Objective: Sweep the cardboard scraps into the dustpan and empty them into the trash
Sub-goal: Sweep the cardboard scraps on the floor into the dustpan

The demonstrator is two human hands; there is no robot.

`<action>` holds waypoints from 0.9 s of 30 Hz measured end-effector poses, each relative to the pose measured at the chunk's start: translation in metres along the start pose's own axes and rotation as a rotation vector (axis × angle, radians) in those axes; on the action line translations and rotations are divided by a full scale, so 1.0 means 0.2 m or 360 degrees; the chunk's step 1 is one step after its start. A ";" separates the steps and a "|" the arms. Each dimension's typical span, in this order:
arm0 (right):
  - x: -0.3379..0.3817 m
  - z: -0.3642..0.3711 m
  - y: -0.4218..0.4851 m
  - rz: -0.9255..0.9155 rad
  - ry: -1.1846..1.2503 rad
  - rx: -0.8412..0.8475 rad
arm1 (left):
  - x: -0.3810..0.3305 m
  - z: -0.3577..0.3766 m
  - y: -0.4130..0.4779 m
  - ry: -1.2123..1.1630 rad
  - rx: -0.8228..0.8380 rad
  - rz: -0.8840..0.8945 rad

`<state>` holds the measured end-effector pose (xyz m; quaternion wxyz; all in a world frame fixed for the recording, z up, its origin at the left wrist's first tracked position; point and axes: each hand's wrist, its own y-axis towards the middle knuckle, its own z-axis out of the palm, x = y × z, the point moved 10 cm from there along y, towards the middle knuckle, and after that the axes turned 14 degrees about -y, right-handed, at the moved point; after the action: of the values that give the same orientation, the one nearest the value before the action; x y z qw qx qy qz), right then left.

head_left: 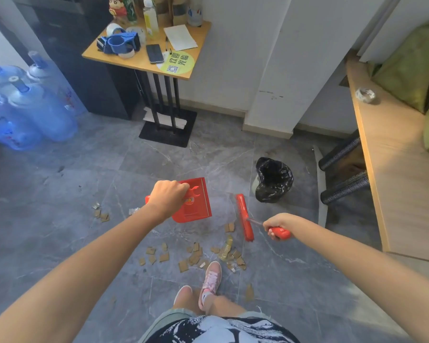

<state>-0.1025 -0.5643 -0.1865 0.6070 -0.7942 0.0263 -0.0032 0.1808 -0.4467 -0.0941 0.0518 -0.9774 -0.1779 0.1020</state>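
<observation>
My left hand (167,198) grips the handle of a red dustpan (196,204), held above the grey floor. My right hand (275,225) holds the red handle of a small red brush (244,216), its bristle head pointing down just right of the dustpan. Several brown cardboard scraps (193,256) lie scattered on the floor in front of my pink shoes (212,278), with a few more scraps (102,215) off to the left. A small trash bin lined with a black bag (273,179) stands open to the right of the brush.
A small wooden table (144,63) on a black stand carries tape, a phone and bottles at the back. Blue water jugs (32,112) crowd the left. A wooden counter (391,169) and two black stool legs (342,186) line the right.
</observation>
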 end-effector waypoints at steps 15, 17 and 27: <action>-0.15 0.42 -0.03 0.0101 0.0297 -0.0038 | 0.15 0.07 -0.36 0.0033 0.0083 0.0065; -0.17 0.46 -0.02 0.0105 0.0320 -0.0060 | 0.16 0.09 -0.40 0.0002 0.0079 0.0060; -0.14 0.50 0.10 0.0015 0.0613 -0.0256 | 0.23 0.20 -0.55 -0.0161 -0.0003 0.0005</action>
<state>-0.1278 -0.4725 -0.2301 0.5255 -0.8247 0.1457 -0.1502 0.1778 -0.3260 -0.1256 0.0415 -0.9713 -0.1788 0.1513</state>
